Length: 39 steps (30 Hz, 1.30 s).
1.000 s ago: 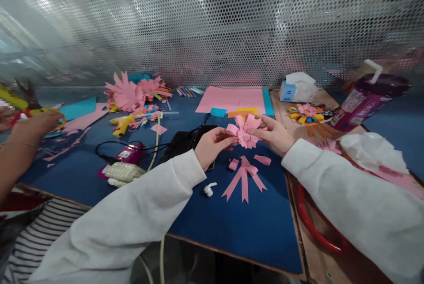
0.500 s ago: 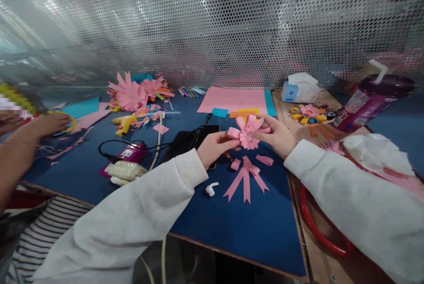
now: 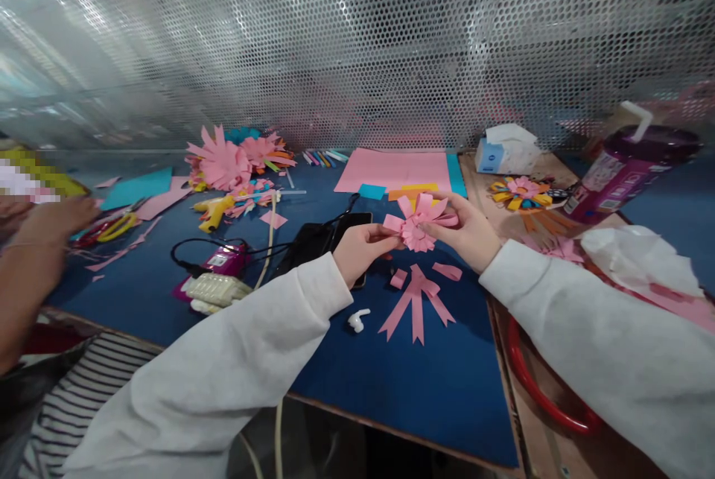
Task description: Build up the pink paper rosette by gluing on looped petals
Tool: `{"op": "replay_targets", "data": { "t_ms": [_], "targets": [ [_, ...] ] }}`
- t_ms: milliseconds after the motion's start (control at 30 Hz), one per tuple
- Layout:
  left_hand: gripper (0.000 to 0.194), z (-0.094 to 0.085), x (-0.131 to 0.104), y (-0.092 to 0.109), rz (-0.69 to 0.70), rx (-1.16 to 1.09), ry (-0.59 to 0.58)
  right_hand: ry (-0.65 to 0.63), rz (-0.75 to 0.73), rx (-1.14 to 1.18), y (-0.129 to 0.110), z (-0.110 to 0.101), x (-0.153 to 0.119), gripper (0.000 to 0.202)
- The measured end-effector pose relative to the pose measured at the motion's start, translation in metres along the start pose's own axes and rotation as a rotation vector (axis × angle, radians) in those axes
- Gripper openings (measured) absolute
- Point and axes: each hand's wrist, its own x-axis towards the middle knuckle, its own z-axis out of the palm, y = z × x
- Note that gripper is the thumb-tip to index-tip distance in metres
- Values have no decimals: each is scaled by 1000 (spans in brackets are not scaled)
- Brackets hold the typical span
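Between both hands, just above the blue table, is a pink paper flower point(image 3: 418, 224) with looped outer petals and a fringed centre. My left hand point(image 3: 360, 248) pinches a petal at its left edge. Fingers of my right hand point(image 3: 468, 232) close on its right side, the thumb by the centre. Below the flower lie pink paper ribbon tails point(image 3: 417, 304) with notched ends. One loose pink loop point(image 3: 447, 270) rests to their right. A white earbud point(image 3: 357, 320) lies near my left sleeve.
A phone point(image 3: 357, 229), a purple box with cables point(image 3: 226, 261) and a yellow glue gun point(image 3: 214, 211) lie left. Behind them are paper flowers point(image 3: 220, 159). A tissue box point(image 3: 507, 151) and a purple cup point(image 3: 625, 170) stand right. A co-worker's hand point(image 3: 53, 222) is far left, near yellow-handled scissors point(image 3: 118, 228).
The co-worker's hand has drawn back left, leaving the yellow-handled scissors on the table. My hands keep hold of the paper flower with hardly any movement.
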Motion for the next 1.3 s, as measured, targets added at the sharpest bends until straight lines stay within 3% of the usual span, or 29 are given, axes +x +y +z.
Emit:
{"op": "replay_targets", "data": {
  "t_ms": [167,633,1000,1200,1300],
  "targets": [
    [6,2,-1,1,-6,-12,15,28,-69,-5,-1,2,-1,47],
    [12,5,-1,-4,36,-61,79,65,-29,23,0,5,-5,51],
    [17,4,-1,-2,-26,-250,-4,76,-39,40,0,6,-4,49],
    [30,6,-2,-6,5,-158,38,99,-109,-2,-7,7,-6,48],
    [27,7,-2,-5,31,-165,56,87,-107,43,-10,10,-9,47]
  ]
}}
